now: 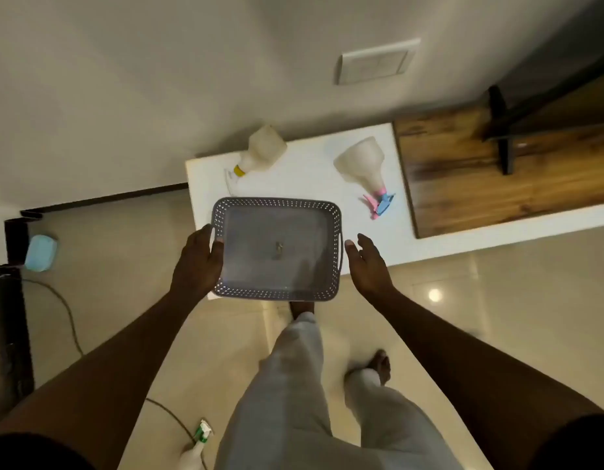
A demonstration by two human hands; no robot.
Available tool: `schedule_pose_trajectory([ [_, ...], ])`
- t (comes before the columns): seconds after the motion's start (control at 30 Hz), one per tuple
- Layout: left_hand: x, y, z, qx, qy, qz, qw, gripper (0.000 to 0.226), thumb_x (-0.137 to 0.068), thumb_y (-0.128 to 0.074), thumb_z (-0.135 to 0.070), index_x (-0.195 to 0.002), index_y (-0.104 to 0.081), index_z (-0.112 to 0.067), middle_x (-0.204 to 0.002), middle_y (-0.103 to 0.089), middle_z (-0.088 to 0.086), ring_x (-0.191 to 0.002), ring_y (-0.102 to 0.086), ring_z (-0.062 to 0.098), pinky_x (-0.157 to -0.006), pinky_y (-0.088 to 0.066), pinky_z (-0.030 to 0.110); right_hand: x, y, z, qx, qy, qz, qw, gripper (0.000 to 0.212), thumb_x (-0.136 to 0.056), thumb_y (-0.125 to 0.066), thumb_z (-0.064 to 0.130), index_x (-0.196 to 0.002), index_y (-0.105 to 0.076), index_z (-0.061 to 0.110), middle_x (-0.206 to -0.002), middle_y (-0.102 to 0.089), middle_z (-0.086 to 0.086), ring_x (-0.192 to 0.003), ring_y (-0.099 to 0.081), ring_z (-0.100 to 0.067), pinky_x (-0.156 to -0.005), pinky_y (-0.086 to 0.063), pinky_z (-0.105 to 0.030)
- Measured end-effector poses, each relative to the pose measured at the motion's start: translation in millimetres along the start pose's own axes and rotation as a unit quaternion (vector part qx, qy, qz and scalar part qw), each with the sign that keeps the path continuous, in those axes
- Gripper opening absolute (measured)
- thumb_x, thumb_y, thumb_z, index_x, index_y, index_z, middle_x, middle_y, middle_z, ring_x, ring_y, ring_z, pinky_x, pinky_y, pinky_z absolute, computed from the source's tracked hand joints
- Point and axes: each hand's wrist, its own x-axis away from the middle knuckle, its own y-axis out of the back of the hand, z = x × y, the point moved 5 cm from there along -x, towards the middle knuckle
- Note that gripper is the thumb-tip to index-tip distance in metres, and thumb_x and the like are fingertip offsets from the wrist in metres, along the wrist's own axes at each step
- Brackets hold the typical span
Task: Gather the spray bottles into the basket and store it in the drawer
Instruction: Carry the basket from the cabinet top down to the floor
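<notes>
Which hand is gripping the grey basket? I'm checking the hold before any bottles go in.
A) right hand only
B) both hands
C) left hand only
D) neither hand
C: the left hand wraps the left rim of the basket, while the right hand hovers open just beside the right handle, apart from it.

Bare forearms run to the left hand point(200, 257) and right hand point(366, 266); dark short sleeves show at five and seven o'clock; light grey trousers, bare feet.
</notes>
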Motion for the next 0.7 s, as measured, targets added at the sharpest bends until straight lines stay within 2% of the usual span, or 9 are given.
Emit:
schedule_pose_trajectory([
  [0.07,-21,-10,5,0.006,0.018,0.019,1.0,0.05,-0.111,-0.039,-0.034,-0.153,-0.044,-0.008,-0.153,-0.051,0.022,-0.143,-0.048,0.04,-0.119,-0.039,0.052,-16,-7,-6,-0.012,-0.018,-0.006,1.0,0.065,-0.111,-0.038,0.05,-0.164,-0.033,0.013,-0.17,-0.038,-0.009,-0.155,-0.038,-0.027,-0.125,-0.029,-0.04],
  [0.13,-34,-20,15,0.045,0.066,0.052,0.995,0.042,-0.109,-0.039,-0.03,-0.134,-0.054,-0.002,-0.133,-0.062,0.027,-0.125,-0.059,0.046,-0.108,-0.047,0.057,-26,-17,-11,-0.027,-0.035,0.001,0.999,0.066,-0.111,-0.038,0.051,-0.164,-0.033,0.012,-0.169,-0.038,-0.01,-0.154,-0.039,-0.028,-0.125,-0.031,-0.042],
  [0.2,-41,-31,23,0.077,0.119,0.051,0.989,0.035,-0.107,-0.04,-0.031,-0.12,-0.057,-0.004,-0.121,-0.067,0.024,-0.114,-0.063,0.045,-0.097,-0.052,0.05,-37,-27,-18,-0.041,-0.047,0.002,0.998,0.067,-0.111,-0.038,0.052,-0.164,-0.033,0.012,-0.169,-0.039,-0.011,-0.152,-0.042,-0.029,-0.125,-0.034,-0.044],
  [0.27,-44,-39,26,0.102,0.153,0.046,0.982,0.04,-0.107,-0.041,-0.038,-0.131,-0.056,-0.01,-0.129,-0.066,0.02,-0.119,-0.063,0.041,-0.096,-0.048,0.044,-45,-35,-22,-0.058,-0.053,0.006,0.997,0.066,-0.111,-0.039,0.052,-0.162,-0.036,0.012,-0.165,-0.044,-0.011,-0.148,-0.047,-0.03,-0.122,-0.038,-0.047],
  [0.33,-46,-44,31,0.125,0.189,0.042,0.973,0.052,-0.103,-0.044,-0.045,-0.143,-0.051,-0.012,-0.139,-0.063,0.015,-0.124,-0.061,0.037,-0.106,-0.048,0.048,-49,-41,-24,-0.079,-0.052,0.009,0.995,0.057,-0.111,-0.039,0.05,-0.155,-0.046,0.015,-0.153,-0.057,-0.01,-0.137,-0.057,-0.032,-0.114,-0.047,-0.049],
  [0.4,-48,-47,32,0.148,0.208,0.018,0.967,0.054,-0.094,-0.047,-0.049,-0.131,-0.06,-0.012,-0.123,-0.067,0.008,-0.108,-0.062,0.031,-0.099,-0.052,0.048,-49,-44,-28,-0.111,-0.051,0.008,0.992,0.047,-0.111,-0.04,0.047,-0.145,-0.053,0.018,-0.138,-0.066,-0.008,-0.123,-0.065,-0.031,-0.105,-0.053,-0.049],
  [0.5,-45,-46,29,0.152,0.206,-0.014,0.967,0.029,-0.087,-0.045,-0.046,-0.083,-0.061,-0.022,-0.084,-0.062,-0.001,-0.085,-0.056,0.026,-0.073,-0.044,0.036,-41,-42,-35,-0.147,-0.06,-0.014,0.987,0.042,-0.11,-0.042,0.046,-0.14,-0.057,0.019,-0.128,-0.068,-0.004,-0.114,-0.065,-0.028,-0.092,-0.054,-0.039],
  [0.57,-36,-47,14,0.142,0.187,-0.019,0.972,0.028,-0.088,-0.044,-0.045,-0.078,-0.059,-0.023,-0.081,-0.06,-0.003,-0.085,-0.056,0.027,-0.075,-0.042,0.036,-29,-32,-48,-0.169,-0.064,-0.038,0.983,0.041,-0.11,-0.042,0.045,-0.138,-0.058,0.02,-0.123,-0.066,0.0,-0.11,-0.064,-0.024,-0.083,-0.05,-0.033],
  [0.7,-8,-60,-37,0.127,0.119,-0.003,0.985,0.026,-0.095,-0.042,-0.043,-0.084,-0.063,-0.032,-0.088,-0.064,-0.008,-0.09,-0.059,0.023,-0.078,-0.045,0.039,5,2,-89,-0.23,-0.096,-0.091,0.964,0.041,-0.11,-0.044,0.044,-0.141,-0.058,0.021,-0.13,-0.067,-0.002,-0.117,-0.064,-0.026,-0.099,-0.053,-0.041],
])
